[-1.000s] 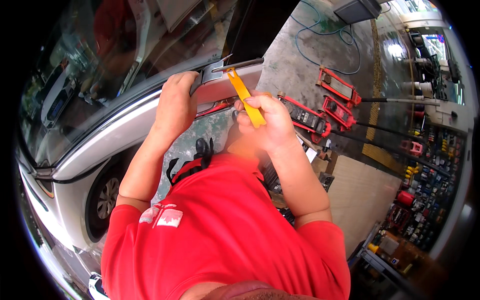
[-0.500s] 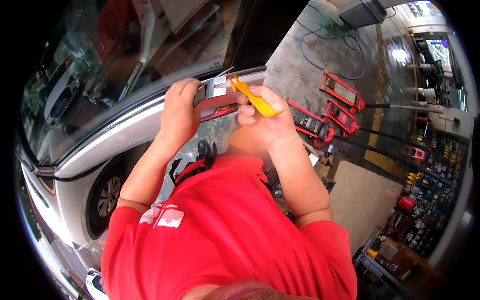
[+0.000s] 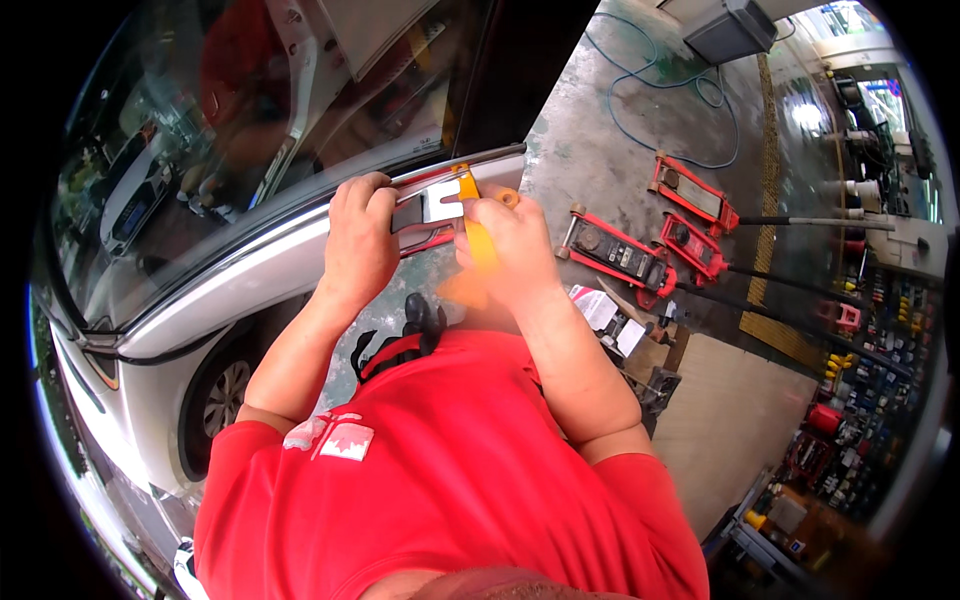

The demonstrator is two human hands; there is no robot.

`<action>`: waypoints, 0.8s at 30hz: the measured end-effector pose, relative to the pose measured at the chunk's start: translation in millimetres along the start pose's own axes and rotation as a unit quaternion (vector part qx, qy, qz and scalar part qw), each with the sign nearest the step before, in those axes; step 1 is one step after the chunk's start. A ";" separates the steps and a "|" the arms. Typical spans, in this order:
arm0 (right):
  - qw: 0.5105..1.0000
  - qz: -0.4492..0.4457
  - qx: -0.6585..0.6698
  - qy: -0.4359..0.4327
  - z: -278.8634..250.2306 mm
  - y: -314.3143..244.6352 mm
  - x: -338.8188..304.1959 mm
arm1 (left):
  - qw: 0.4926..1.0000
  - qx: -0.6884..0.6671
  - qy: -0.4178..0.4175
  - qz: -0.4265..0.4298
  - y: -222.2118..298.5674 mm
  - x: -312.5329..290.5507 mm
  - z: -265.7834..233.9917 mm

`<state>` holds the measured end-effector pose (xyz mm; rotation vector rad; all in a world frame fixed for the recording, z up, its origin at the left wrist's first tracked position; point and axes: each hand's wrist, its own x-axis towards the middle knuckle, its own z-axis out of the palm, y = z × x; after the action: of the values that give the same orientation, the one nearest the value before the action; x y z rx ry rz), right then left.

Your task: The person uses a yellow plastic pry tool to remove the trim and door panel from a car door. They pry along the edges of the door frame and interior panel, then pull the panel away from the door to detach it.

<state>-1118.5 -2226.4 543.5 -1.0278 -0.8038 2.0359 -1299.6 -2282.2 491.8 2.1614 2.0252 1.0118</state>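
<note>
Head view, looking down: yellow plastic pry tool [image 3: 478,232], held in the right hand [image 3: 505,245], fist closed round its shaft, tip set at the upper edge of the white car [image 3: 170,330] beside a grey metal trim piece [image 3: 428,207]. Left hand [image 3: 357,240] clenched over the same edge, fingers curled on top, touching the trim piece's left end. Step in hand, by judgement: levering the trim piece off the body edge, the left hand steadying; the next move likely calls for a shallow, controlled lever so the tip neither slips nor marks the paint. Edges: windscreen glass [image 3: 200,150] just beyond the hands, dark pillar [image 3: 530,70] above. Room: open concrete floor [image 3: 610,120] to the right, but two red floor jacks [image 3: 640,250] lie near, long handles running rightward; blue hose [image 3: 650,120] loops farther off. Front wheel [image 3: 215,395] lower left; red shirt [image 3: 440,470] fills the foreground.
</note>
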 end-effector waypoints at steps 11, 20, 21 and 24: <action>0.978 0.107 0.175 0.033 -19.6 -0.9 3.0 | 0.999 -0.031 -0.014 -0.023 -4.1 -8.5 -2.5; 0.977 0.144 0.149 0.038 -43.1 -32.3 8.4 | 0.999 -0.021 0.008 -0.035 -4.6 -18.0 -4.4; 0.977 0.149 0.150 0.032 -43.4 -34.6 8.9 | 0.999 -0.021 0.008 -0.037 -4.4 -17.3 -4.4; 0.975 0.160 0.150 0.026 -42.2 -37.4 10.5 | 0.999 -0.019 0.006 -0.036 -4.4 -15.1 -6.1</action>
<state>-1075.8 -2188.3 547.4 -1.0823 -0.3003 2.2993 -1305.6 -2297.6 488.1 2.0540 2.0545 1.0473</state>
